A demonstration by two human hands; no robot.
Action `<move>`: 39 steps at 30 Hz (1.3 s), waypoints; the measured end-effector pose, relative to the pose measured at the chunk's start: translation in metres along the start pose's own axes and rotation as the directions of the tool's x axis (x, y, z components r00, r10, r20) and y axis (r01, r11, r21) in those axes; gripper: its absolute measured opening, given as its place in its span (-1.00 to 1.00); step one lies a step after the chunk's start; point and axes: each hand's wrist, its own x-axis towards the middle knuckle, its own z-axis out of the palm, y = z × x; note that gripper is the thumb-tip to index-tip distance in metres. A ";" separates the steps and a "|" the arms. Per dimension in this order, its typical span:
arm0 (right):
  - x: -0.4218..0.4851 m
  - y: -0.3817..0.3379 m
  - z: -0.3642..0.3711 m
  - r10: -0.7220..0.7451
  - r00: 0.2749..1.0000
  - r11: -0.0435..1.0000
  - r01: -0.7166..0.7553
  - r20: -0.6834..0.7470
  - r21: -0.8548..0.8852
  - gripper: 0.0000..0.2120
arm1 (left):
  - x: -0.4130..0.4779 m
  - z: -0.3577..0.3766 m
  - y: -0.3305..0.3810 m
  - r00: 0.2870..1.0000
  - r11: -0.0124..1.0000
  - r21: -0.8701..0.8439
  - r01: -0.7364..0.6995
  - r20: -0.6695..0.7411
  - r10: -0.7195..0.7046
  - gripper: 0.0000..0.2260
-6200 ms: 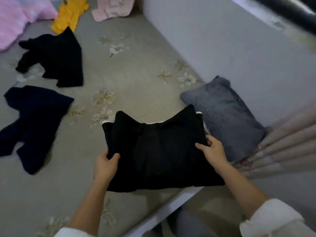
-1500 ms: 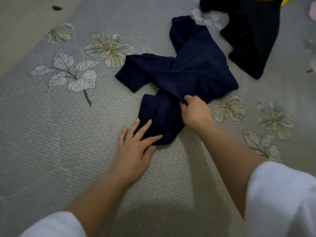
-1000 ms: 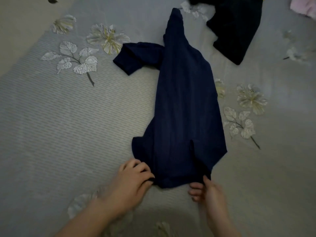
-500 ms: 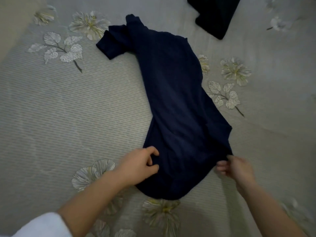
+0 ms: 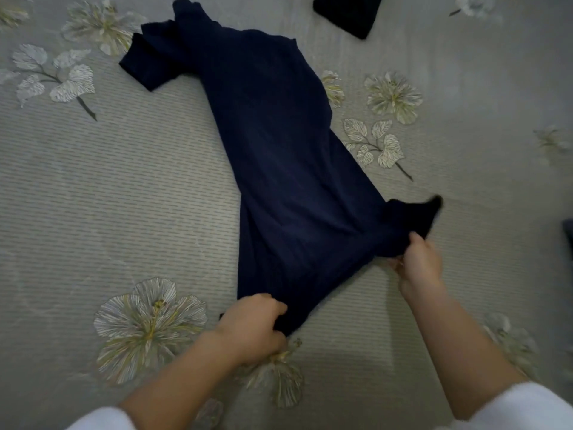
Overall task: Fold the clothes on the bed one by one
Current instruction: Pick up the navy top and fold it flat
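A grey bed (image 5: 93, 212) printed with pale flowers fills the view. A navy shirt (image 5: 288, 169) lies stretched across it, no label or writing readable. The left hand (image 5: 252, 327) is clamped on its near hem, the right hand (image 5: 418, 265) on its right corner. A black garment (image 5: 347, 12) lies beyond.

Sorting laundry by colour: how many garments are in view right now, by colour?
Navy blue: 1, the navy garment, gripped by the left hand and right hand
Black: 1, the black garment, partly cut off at the top edge
Total: 2
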 end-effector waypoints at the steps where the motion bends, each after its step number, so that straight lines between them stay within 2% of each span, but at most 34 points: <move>1: 0.001 0.001 -0.013 0.084 0.996 0.979 -0.089 0.039 0.184 -0.78 | -0.001 -0.003 -0.004 0.999 1.000 0.008 -0.018 0.035 0.018 -0.74; 2: 0.000 0.003 -0.026 0.139 0.987 0.946 -0.157 0.081 0.285 -0.77 | -0.003 -0.006 -0.006 0.998 0.999 0.022 -0.036 0.057 0.035 -0.74; 4: -0.005 0.012 -0.050 0.223 0.967 0.899 -0.252 0.122 0.357 -0.79 | -0.008 -0.004 -0.006 0.994 0.987 0.125 -0.101 0.051 0.096 -0.79; 6: -0.008 0.023 -0.064 0.293 0.949 0.882 -0.316 0.116 0.350 -0.79 | -0.014 0.005 -0.001 0.983 0.958 0.222 -0.179 0.083 0.164 -0.79; 7: -0.009 0.028 -0.067 0.311 0.947 0.899 -0.321 0.082 0.297 -0.79 | -0.017 0.009 0.004 0.980 0.965 0.190 -0.182 0.114 0.162 -0.80; 8: -0.009 0.034 -0.070 0.308 0.951 0.931 -0.305 0.020 0.202 -0.79 | -0.019 0.011 0.011 0.978 0.982 0.108 -0.156 0.156 0.138 -0.84; 10: -0.009 0.043 -0.077 0.208 0.970 0.957 -0.228 -0.124 -0.180 -0.84 | -0.022 0.004 0.029 0.955 0.985 -0.170 -0.011 0.289 0.061 -0.78; 11: -0.012 0.043 -0.079 0.122 0.982 0.900 -0.170 -0.142 -0.402 -0.88 | -0.021 -0.002 0.036 0.922 0.956 -0.280 0.089 0.386 0.027 -0.73; 12: -0.016 0.042 -0.080 0.051 0.993 0.822 -0.102 -0.106 -0.561 -0.91 | -0.020 -0.008 0.042 0.878 0.933 -0.319 0.169 0.478 0.004 -0.73; 14: -0.022 0.037 -0.076 -0.049 0.999 0.719 0.040 0.006 -0.694 -0.76 | -0.016 -0.022 0.046 0.801 0.959 -0.210 0.190 0.598 -0.028 -0.81; 16: -0.026 0.028 -0.061 -0.207 0.973 0.613 0.209 0.100 -0.762 -0.55 | -0.010 -0.036 0.038 0.801 0.975 -0.119 0.186 0.594 -0.080 -0.89; 18: -0.028 0.015 -0.035 -0.315 0.914 0.504 0.389 0.256 -0.771 -0.48 | 0.000 -0.047 0.019 0.893 0.944 -0.239 0.226 0.438 -0.103 -0.89; 19: -0.028 0.010 -0.018 -0.324 0.881 0.475 0.467 0.346 -0.745 -0.46 | 0.006 -0.055 0.009 0.958 0.922 -0.323 0.214 0.254 -0.133 -0.89; 20: -0.026 0.006 0.000 -0.316 0.850 0.457 0.526 0.422 -0.717 -0.42 | 0.013 -0.062 -0.002 0.980 0.912 -0.367 0.183 -0.005 -0.198 -0.84; 21: -0.026 0.003 0.018 -0.289 0.830 0.441 0.558 0.477 -0.703 -0.35 | 0.021 -0.070 -0.013 0.925 0.915 -0.368 0.164 -0.265 -0.272 -0.74; 22: -0.024 0.001 0.036 -0.252 0.824 0.426 0.566 0.508 -0.706 -0.27 | 0.027 -0.077 -0.023 0.839 0.927 -0.336 0.165 -0.446 -0.311 -0.61; 23: -0.022 -0.001 0.053 -0.219 0.827 0.410 0.560 0.518 -0.720 -0.20 | 0.032 -0.084 -0.032 0.790 0.935 -0.304 0.182 -0.520 -0.323 -0.48; 24: -0.020 -0.002 0.067 -0.200 0.831 0.391 0.554 0.520 -0.735 -0.17 | 0.035 -0.089 -0.039 0.800 0.939 -0.282 0.195 -0.508 -0.318 -0.38; 26: -0.021 -0.003 0.087 -0.200 0.816 0.396 0.573 0.542 -0.717 -0.24 | 0.037 -0.091 -0.047 0.905 0.971 -0.113 0.209 -0.355 -0.236 -0.32; 28: -0.029 -0.003 0.096 -0.189 0.753 0.450 0.637 0.630 -0.626 -0.44 | 0.037 -0.086 -0.047 0.960 0.959 0.225 0.170 -0.259 -0.109 -0.51; 29: -0.036 -0.002 0.097 -0.173 0.690 0.420 0.697 0.703 -0.581 -0.55 | 0.035 -0.086 -0.045 0.970 0.918 0.369 0.146 -0.238 -0.059 -0.65; 31: -0.050 0.003 0.091 -0.099 0.519 0.220 0.843 0.849 -0.490 -0.70 | 0.027 -0.089 -0.044 0.986 0.873 0.468 0.135 -0.154 -0.070 -0.81; 33: -0.064 0.003 0.077 0.106 0.399 0.025 0.915 0.911 -0.403 -0.73 | 0.014 -0.093 -0.045 0.981 0.904 0.405 0.141 0.068 -0.184 -0.84; 34: -0.067 0.001 0.071 0.235 0.375 -0.017 0.924 0.897 -0.382 -0.73 | 0.006 -0.094 -0.047 0.949 0.930 0.340 0.137 0.225 -0.222 -0.84; 35: -0.068 -0.004 0.067 0.366 0.370 -0.018 0.920 0.854 -0.391 -0.75 | -0.001 -0.096 -0.048 0.879 0.954 0.261 0.150 0.405 -0.249 -0.83; 36: -0.069 -0.012 0.067 0.476 0.374 0.009 0.903 0.796 -0.429 -0.78 | -0.007 -0.098 -0.050 0.769 0.965 0.177 0.194 0.583 -0.261 -0.79; 37: -0.066 -0.021 0.070 0.525 0.392 0.054 0.870 0.755 -0.490 -0.78 | -0.009 -0.103 -0.051 0.656 0.963 0.082 0.255 0.717 -0.235 -0.78; 38: -0.062 -0.031 0.077 0.489 0.437 0.105 0.830 0.755 -0.548 -0.74 | -0.008 -0.108 -0.054 0.620 0.953 -0.017 0.301 0.763 -0.182 -0.80; 39: -0.056 -0.039 0.086 0.349 0.508 0.164 0.794 0.787 -0.585 -0.75 | -0.003 -0.114 -0.057 0.694 0.948 -0.119 0.297 0.708 -0.129 -0.84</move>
